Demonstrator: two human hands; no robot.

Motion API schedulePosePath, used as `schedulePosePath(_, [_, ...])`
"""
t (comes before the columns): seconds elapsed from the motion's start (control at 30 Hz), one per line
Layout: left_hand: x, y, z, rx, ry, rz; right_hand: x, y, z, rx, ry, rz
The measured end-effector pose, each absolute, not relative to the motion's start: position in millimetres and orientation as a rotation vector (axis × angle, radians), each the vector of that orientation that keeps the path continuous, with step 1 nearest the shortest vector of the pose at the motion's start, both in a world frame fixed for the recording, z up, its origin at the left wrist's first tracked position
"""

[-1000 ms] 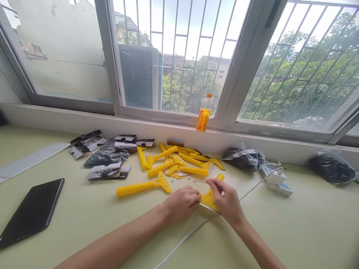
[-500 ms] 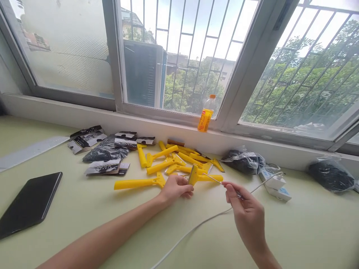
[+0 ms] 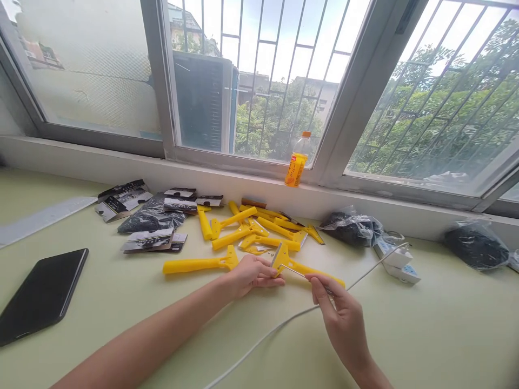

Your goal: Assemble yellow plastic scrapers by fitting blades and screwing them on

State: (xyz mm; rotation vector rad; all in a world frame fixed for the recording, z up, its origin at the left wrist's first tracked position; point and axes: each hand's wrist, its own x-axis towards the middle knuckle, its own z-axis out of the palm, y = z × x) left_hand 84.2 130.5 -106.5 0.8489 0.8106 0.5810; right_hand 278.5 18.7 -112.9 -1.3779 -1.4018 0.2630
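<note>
My left hand (image 3: 256, 274) is closed on the head end of a yellow scraper (image 3: 300, 267), whose handle points right. Between the fingers of my right hand (image 3: 338, 308) is a thin metal hex key (image 3: 295, 272) with a bent tip. That tip meets the scraper's head, close to my left fingertips. Left of my left hand lies another yellow scraper (image 3: 197, 265). Behind both hands is a pile of several more yellow scrapers (image 3: 237, 236), some with metal blades showing. A few tiny metal pieces (image 3: 271, 253) lie near the held scraper's head; their kind is too small to tell.
A black tablet (image 3: 42, 292) lies at left. Cardboard packaging (image 3: 150, 240) and a dark plastic bag (image 3: 146, 213) sit behind it. An orange drink bottle (image 3: 297, 162) stands on the sill. At right are bagged black items (image 3: 351, 227), a power strip (image 3: 399, 265) and a white cable (image 3: 279, 327).
My right hand has moved left and down, bringing the hex key's tip onto the scraper's head. The held scraper's handle has swung down towards me at its right end.
</note>
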Motion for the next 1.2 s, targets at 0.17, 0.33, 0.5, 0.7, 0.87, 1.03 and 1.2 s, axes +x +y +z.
schedulePosePath(0.17, [84.1,128.8,-107.6,0.859,0.821,0.577,277.1,18.4,-115.0,-1.373,-1.426,0.240])
schedulePosePath(0.33, [83.4,128.9,-105.8,0.861,0.817,0.576,275.6,18.6,-113.9,-1.356,-1.462,0.215])
schedulePosePath(0.5, [83.3,130.7,-106.2,0.860,0.812,0.572,274.6,19.5,-113.3,-1.324,-1.509,0.195])
schedulePosePath(0.7, [84.4,130.0,-106.8,0.864,0.820,0.575,274.9,19.4,-113.1,-1.331,-1.515,0.192])
schedulePosePath(0.87, [84.8,129.6,-107.6,0.878,0.822,0.584,274.0,19.5,-111.3,-1.387,-1.457,0.271])
schedulePosePath(1.03, [86.5,128.3,-111.0,0.914,0.838,0.612,274.4,19.1,-111.8,-1.440,-1.361,0.377])
schedulePosePath(1.2, [90.8,124.6,-115.1,0.949,0.854,0.655,275.1,17.8,-111.9,-1.458,-1.384,0.300])
